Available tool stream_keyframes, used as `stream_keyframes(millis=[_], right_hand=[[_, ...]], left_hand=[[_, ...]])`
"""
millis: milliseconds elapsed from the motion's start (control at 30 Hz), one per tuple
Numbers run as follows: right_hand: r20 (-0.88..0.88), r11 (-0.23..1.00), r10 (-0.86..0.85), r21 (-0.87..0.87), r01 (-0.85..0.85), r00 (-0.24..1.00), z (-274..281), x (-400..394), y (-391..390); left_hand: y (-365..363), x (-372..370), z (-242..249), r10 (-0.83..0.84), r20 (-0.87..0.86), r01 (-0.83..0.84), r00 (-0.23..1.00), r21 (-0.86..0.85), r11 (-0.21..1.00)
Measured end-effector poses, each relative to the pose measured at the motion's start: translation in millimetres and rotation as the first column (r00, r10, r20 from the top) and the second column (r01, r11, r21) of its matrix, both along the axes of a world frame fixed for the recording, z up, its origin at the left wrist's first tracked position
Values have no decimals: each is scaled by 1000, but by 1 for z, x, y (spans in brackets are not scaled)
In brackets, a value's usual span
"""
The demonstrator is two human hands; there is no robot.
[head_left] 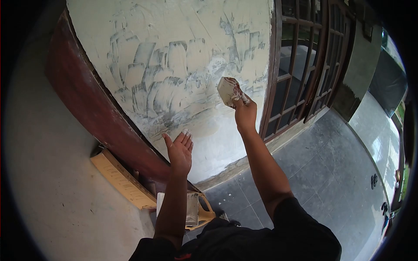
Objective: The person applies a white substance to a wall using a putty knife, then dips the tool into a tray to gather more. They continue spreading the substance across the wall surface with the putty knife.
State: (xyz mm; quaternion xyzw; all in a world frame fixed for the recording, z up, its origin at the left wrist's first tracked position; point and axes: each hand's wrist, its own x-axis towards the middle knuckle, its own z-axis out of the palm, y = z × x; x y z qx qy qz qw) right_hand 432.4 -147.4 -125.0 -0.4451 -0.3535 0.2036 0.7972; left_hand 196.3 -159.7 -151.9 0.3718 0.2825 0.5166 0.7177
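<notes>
My right hand (pixel 246 114) is closed round the handle of a putty knife (pixel 228 92), whose wide pale blade points up and left in front of the wall. White paste smears the tool near my fingers. Lower and to the left, my left hand (pixel 180 154) is raised with its fingers apart and nothing in it; its fingertips are whitened. Behind both hands stands the wall (pixel 174 61), cream-coloured with grey streaks and patchy strokes of filler. Its lower part is smoother and whiter.
A dark red board (pixel 93 93) runs along the wall's left edge. Below it are a yellow box-like piece (pixel 124 179) and a yellow chair (pixel 205 212). A brown glass-paned door (pixel 294 65) stands to the right, above grey floor tiles (pixel 305 182).
</notes>
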Motion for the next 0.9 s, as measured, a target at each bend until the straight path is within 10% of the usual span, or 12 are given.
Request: stream_keyframes(millis=[133,333,633,900], right_hand=[[341,977,-181,-47,210,922,43,2,23],[801,735,-574,414,537,169,15,1,92],[904,856,-404,429,288,-143,-50,8,88],[827,790,-561,523,320,35,39,55,31]], left_hand=[[22,8,10,0,33,0,999,-5,1000],[46,22,18,4,-13,-4,1000,34,999],[55,34,-11,299,-4,-296,954,119,948],[61,72,-10,405,-36,-387,914,230,893]])
